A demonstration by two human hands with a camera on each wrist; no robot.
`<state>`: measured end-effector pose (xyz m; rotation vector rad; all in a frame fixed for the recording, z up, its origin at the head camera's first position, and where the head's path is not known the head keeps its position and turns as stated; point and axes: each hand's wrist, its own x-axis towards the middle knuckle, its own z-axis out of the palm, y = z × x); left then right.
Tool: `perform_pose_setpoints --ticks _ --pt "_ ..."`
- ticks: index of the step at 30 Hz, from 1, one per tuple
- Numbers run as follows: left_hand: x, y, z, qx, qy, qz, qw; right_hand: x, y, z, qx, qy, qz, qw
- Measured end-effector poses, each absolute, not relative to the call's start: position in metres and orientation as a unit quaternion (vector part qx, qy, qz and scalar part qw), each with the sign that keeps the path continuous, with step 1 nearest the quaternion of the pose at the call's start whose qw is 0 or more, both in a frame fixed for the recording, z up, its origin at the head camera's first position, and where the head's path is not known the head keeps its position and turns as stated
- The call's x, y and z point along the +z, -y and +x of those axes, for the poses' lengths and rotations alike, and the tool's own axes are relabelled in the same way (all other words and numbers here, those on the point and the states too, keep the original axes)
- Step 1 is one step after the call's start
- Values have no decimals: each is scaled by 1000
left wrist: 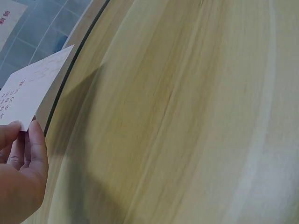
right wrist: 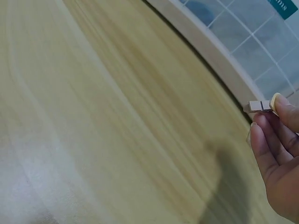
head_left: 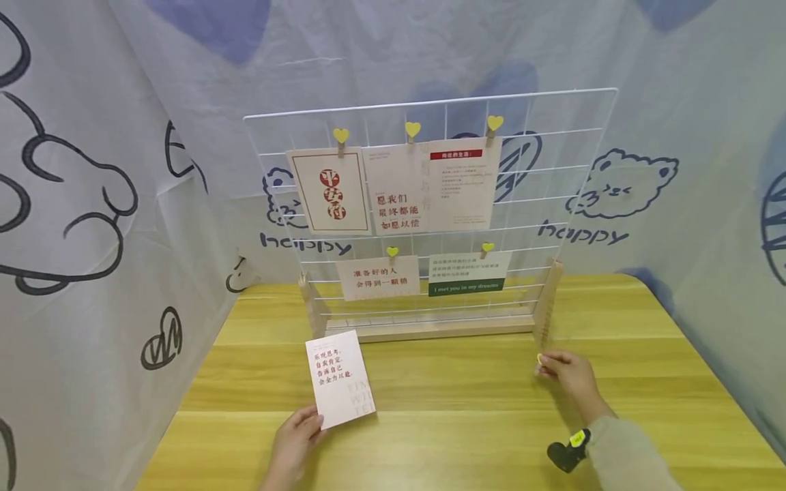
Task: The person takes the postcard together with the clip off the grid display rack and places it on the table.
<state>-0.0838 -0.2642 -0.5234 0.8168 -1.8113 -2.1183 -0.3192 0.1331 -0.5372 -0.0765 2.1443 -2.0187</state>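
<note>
Card [head_left: 340,379] pinched by left hand [head_left: 297,436] at seven o'clock in head view, clip [right wrist: 258,106] by right hand [head_left: 572,380] at four; droop could be caused by corner-only grip.

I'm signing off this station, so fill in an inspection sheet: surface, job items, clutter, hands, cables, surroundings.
Surface: wood-grain table.
Job items: white wire grid on a wooden stand; five clipped cards, three above two.
Clutter: nothing seen.
Hands: left hand holds a loose card; right hand pinches a small clip.
Cables: nothing seen.
Surroundings: patterned cloth behind and at both sides.
</note>
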Motion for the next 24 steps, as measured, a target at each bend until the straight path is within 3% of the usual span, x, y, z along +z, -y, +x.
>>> perform_pose_setpoints --ticks 5,24 --pt "-528 271 -76 -714 633 279 111 -521 -130 -305 -663 -738 -2 126" --pt "-540 295 -55 -710 627 313 72 -533 -136 -302 -643 -747 17 167"
